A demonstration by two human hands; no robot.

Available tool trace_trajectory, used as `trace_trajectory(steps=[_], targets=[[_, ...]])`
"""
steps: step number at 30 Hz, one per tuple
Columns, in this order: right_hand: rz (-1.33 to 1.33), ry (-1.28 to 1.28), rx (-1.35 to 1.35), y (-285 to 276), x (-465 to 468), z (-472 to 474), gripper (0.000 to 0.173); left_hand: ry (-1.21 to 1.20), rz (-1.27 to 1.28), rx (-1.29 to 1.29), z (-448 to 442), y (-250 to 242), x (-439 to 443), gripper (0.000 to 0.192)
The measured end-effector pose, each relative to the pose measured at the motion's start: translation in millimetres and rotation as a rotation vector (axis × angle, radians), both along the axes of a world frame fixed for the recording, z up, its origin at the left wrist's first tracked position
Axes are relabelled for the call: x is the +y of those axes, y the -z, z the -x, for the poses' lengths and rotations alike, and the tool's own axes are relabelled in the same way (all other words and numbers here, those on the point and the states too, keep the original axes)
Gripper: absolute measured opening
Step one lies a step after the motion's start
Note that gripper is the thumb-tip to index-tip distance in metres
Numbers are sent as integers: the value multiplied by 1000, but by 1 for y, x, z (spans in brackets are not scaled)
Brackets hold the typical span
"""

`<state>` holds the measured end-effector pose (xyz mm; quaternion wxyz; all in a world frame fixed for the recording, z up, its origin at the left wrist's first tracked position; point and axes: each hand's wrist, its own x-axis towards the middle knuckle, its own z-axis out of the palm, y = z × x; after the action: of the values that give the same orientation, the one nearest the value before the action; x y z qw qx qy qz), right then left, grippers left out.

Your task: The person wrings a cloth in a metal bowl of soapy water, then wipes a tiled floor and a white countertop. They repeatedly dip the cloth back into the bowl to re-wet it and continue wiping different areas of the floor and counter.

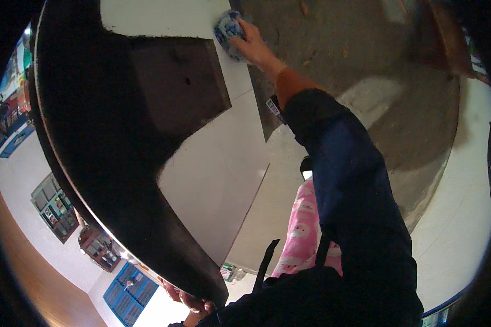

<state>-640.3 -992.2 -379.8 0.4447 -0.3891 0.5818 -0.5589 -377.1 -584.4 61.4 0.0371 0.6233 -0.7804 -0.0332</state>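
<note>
At the top, my right hand (249, 43) is closed on a bunched blue-and-white cloth (229, 34). The cloth rests on a strip of white tiled surface (217, 175), close to its outer edge. My left hand (190, 300), low in the picture, grips the edge of a large, round, blackened object (82, 135) with a thin shiny rim. That object stands tilted beside the tiles; whether it is a wok or a lid, I cannot tell. Between it and the tiles shows a dark brown recess (184, 81) with ragged, sooty edges. Part of my left hand is hidden.
Grey concrete floor (409, 139) lies to the right, with a pale wall (466, 171) beyond. My leg in pink printed trousers (300, 229) stands near the tile edge. A clear plastic container (237, 274) sits below. Blue-framed windows (131, 294) and wall cabinets (55, 208) appear lower left.
</note>
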Motion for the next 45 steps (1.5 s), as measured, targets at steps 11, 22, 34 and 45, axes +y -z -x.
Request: trace_trajectory(steps=[11, 22, 34, 45], targets=[[-407, -335, -290, -41, 236, -61, 48, 112, -20, 27, 27, -9, -24, 65], [-449, -364, -664, -11, 56, 2, 54, 91, -53, -67, 17, -6, 1, 64], [-331, -275, 64, 18, -32, 7, 54, 182, -121, -115, 2, -8, 8, 62], [-4, -466, 169, -100, -23, 39, 52, 58, -295, -104, 33, -25, -6, 62]])
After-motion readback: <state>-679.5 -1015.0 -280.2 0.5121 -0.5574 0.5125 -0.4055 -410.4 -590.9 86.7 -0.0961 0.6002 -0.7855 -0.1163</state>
